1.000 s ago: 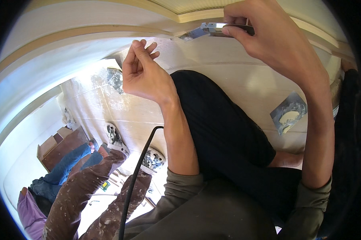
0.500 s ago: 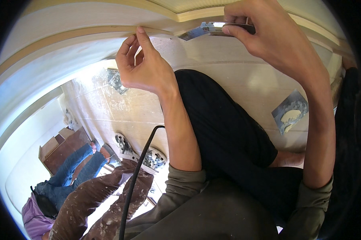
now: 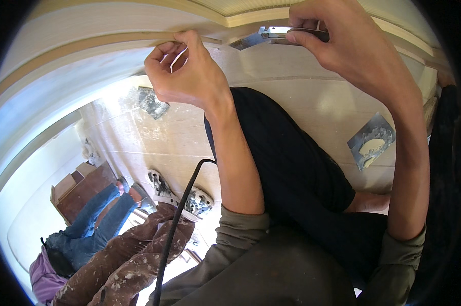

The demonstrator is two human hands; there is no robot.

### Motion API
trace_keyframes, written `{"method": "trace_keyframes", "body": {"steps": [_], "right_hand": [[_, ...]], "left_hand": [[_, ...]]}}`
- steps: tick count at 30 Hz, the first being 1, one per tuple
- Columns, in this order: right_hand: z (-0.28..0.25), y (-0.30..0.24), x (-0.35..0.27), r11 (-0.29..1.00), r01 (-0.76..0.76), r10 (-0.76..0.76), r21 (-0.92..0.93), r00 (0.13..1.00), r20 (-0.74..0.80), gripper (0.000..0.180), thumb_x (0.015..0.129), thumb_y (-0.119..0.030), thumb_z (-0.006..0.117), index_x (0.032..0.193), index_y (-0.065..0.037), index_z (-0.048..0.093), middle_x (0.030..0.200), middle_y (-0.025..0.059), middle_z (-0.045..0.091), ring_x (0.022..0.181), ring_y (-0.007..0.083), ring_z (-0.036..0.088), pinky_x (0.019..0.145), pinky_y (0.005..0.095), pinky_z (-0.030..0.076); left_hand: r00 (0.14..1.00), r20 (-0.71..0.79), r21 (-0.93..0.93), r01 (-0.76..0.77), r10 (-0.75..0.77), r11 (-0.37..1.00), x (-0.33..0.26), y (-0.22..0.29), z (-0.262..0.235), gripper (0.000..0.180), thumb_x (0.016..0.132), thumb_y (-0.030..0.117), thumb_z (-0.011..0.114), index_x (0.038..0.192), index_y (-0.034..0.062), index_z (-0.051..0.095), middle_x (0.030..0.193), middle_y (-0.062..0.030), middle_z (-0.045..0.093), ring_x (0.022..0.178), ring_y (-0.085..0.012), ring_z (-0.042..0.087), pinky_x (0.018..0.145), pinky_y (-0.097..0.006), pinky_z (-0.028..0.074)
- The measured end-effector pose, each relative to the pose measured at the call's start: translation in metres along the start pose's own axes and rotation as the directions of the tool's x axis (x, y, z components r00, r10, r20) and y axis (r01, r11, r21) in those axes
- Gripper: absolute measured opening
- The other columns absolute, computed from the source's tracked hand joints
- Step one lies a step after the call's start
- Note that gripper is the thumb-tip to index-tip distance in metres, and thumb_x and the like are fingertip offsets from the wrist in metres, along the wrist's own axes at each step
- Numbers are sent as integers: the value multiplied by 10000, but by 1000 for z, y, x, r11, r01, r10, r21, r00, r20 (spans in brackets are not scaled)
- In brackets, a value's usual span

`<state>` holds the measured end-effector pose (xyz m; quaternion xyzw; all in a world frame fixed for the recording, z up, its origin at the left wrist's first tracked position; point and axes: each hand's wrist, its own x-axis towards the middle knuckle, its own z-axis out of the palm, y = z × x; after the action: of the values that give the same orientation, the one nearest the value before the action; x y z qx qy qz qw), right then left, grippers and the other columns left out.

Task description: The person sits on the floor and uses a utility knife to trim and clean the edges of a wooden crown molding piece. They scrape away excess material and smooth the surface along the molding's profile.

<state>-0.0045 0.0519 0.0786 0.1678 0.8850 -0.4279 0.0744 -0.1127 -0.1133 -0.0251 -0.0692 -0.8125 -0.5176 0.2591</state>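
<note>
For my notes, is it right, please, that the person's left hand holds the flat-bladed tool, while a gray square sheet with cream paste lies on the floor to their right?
Not quite: the head view shows the flat-bladed tool in the right hand, not the left hand. The rest holds: a gray square sheet with cream paste lies on the floor to their right.

Scraper [image 3: 279,33] in the right hand [image 3: 342,51]; trim [image 3: 113,38] just beside the left hand [image 3: 192,76]; behind the right hand, putty [image 3: 371,147] on a sheet [image 3: 374,125] on the floor [image 3: 312,102].
</note>
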Motion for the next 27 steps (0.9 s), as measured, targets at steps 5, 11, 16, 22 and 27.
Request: {"method": "trace_keyframes", "body": {"steps": [5, 11, 16, 22, 27], "right_hand": [[7, 7, -5, 995, 97, -99, -25, 992, -76, 154, 869, -64, 684, 802, 73, 680, 644, 220, 636, 551, 352, 607, 569, 411, 476], [13, 7, -1, 993, 119, -119, 3, 990, -71, 150, 866, -79, 682, 793, 51, 674, 660, 202, 637, 570, 351, 602, 568, 405, 467], [24, 17, 12, 912, 408, -403, -33, 881, -247, 126, 845, -67, 673, 762, 19, 632, 627, 158, 608, 540, 321, 581, 527, 377, 447], [16, -5, 16, 888, 454, -450, -70, 830, -329, 92, 831, -52, 660, 778, -6, 599, 615, 133, 593, 535, 302, 594, 513, 359, 458], [61, 19, 17, 904, 411, -353, 116, 872, -338, 218, 888, -146, 681, 1047, -20, 600, 769, 117, 637, 662, 210, 634, 626, 318, 515]], "left_hand": [[999, 41, -7, -14, 14, 1000, -3, -11, -11, 180, 820, 54, 692, 894, -79, 597, 805, -141, 648, 747, -222, 679, 612, -301, 562], [982, 33, -199, 190, -187, 961, -5, -7, -24, 152, 956, 42, 553, 983, -76, 644, 889, -145, 685, 801, -222, 706, 661, -324, 577], [995, -4, -197, 98, -101, 975, -2, -7, -23, 217, 1020, 143, 585, 1037, -61, 657, 942, -141, 693, 865, -215, 701, 736, -323, 570], [989, -20, -187, 137, -143, 973, 0, -6, -23, 243, 1032, 186, 585, 1103, -41, 635, 965, -128, 685, 862, -196, 663, 735, -296, 527], [998, 5, -247, 56, -57, 967, -4, -10, -29, 298, 1055, 230, 541, 1099, -51, 630, 949, -121, 673, 850, -190, 650, 744, -311, 523]]}}
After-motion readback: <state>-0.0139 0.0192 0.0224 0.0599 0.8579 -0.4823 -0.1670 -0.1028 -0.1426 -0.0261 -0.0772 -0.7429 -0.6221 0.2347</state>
